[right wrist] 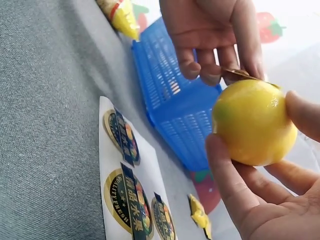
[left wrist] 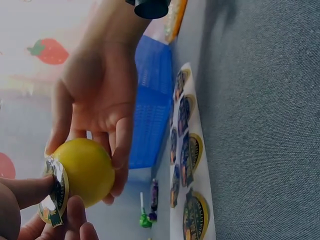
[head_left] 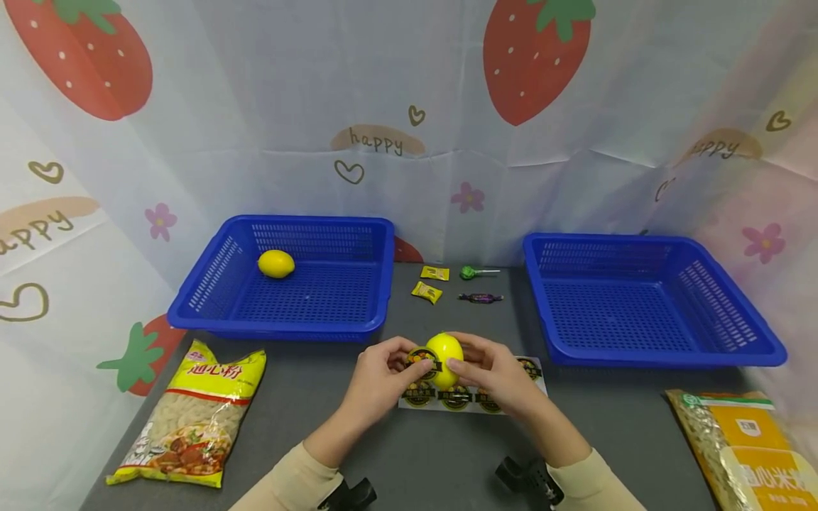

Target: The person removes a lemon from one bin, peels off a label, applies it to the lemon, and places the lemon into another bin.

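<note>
My right hand (head_left: 508,380) holds a yellow lemon (head_left: 446,349) above the table, with fingers and thumb around it. The left hand (head_left: 378,380) pinches a round black-and-gold sticker (left wrist: 62,197) between thumb and fingers. In both wrist views the sticker is at the lemon's side; how much of it touches the skin I cannot tell. Below the hands lies a white sheet of stickers (right wrist: 146,162), bearing several more of the same round labels, partly hidden by the hands in the head view.
At the back left, a blue basket (head_left: 307,330) has another lemon (head_left: 276,264) in it. A second blue basket (head_left: 664,358) stands right. Between them lie yellow candies (head_left: 426,292), a green lollipop (head_left: 469,272) and a purple candy (head_left: 481,298). Pasta bags (head_left: 192,419) (head_left: 748,447) flank the table.
</note>
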The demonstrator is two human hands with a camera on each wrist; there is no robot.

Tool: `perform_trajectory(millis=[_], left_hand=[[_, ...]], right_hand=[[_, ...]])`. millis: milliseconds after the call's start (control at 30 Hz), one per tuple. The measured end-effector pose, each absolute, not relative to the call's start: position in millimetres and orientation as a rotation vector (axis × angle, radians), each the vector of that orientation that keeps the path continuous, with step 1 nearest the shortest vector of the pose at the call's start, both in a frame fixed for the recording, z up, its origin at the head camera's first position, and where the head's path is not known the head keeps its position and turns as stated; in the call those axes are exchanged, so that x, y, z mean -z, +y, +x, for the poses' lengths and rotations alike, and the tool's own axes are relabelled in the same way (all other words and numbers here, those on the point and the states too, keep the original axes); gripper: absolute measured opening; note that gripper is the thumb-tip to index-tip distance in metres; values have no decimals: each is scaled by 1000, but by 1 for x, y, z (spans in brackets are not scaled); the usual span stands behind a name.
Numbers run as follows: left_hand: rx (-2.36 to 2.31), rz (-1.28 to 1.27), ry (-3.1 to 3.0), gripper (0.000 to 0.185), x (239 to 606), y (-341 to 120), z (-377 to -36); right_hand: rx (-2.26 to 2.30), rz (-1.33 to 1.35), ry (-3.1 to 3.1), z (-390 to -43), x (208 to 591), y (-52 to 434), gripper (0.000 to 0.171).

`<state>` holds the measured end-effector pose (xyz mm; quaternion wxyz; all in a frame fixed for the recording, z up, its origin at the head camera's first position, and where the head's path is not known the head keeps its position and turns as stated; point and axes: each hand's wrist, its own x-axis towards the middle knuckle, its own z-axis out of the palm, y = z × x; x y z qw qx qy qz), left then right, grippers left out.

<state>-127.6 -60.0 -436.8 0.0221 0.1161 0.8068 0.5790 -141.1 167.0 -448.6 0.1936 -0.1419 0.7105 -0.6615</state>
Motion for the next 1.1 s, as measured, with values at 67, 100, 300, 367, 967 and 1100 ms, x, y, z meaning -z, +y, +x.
perform_trajectory(millis=[67,100,300,367,967,1100], left_hand=[[-1796,352,2492,17,437,-60,-127],[-1798,347,2489,17,437,-60,-127],[-1822,349,2460,19,435,-58,-125],[-1829,347,2455,19,435,-58,-124],[-1795,298,2507,25,438,-53,-123],[-1804,283,2552,24,438,-50,-120]], right_hand=[[1857,-398,1995,-140,448,167,60],[1860,-395,1991,-139,448,166,60],[1846,-407,2025,-137,445,164,61],[1843,-405,2043,-137,445,163,63],[1844,-441,2203,-132,443,160,51],[1772,-441,2352,-132,443,158,49]])
